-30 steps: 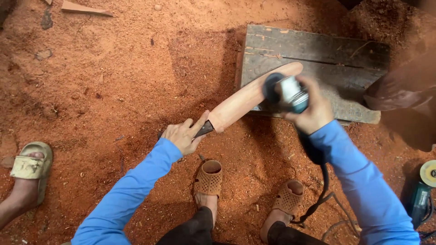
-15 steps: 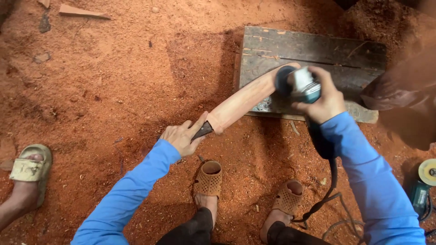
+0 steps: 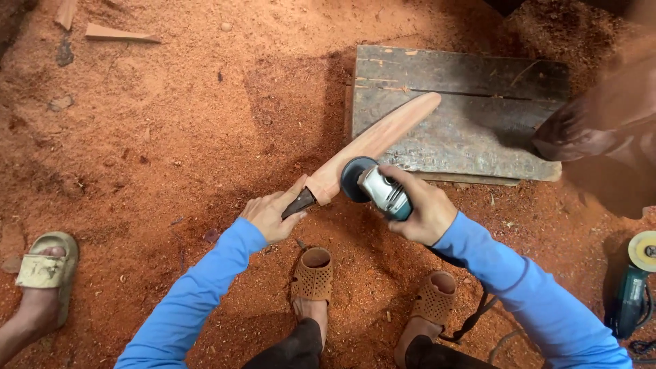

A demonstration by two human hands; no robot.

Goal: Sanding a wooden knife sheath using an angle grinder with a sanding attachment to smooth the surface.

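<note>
- One long wooden piece (image 3: pixel 372 145), lying slanted: long axis from near left to far right, rounded tip pointing far right, dark narrow end pointing near left.
- Far part resting on a grey weathered plank (image 3: pixel 471 116), used as a low worktop on the floor; near part hanging free over the red sawdust floor (image 3: pixel 171 123).
- Surface pale pinkish-brown and smooth, tapered at both ends, thicker in the middle; near end dark brown, almost black.
- Left hand (image 3: pixel 273 215) wrapped around the dark near end, grip closed tight on the wooden piece, thumb on top.
- Right hand (image 3: pixel 424 208) closed around the body of an angle grinder (image 3: pixel 379 188), grip holding it firmly; dark round disc touching the near part of the wood, just right of the left hand.
- Two blue sleeves, one on each arm.
- Two brown perforated sandals (image 3: pixel 314 273) on the person's own feet, near the bottom, between the arms.
- One more foot in a pale slide sandal (image 3: pixel 44 263) at the left edge, belonging to another person.
- One second grinder (image 3: pixel 632 290), teal with a yellowish disc, lying on the floor at the right edge, well apart from the hands.
- Two loose wood offcuts (image 3: pixel 119 33) at the far left on the sawdust.
</note>
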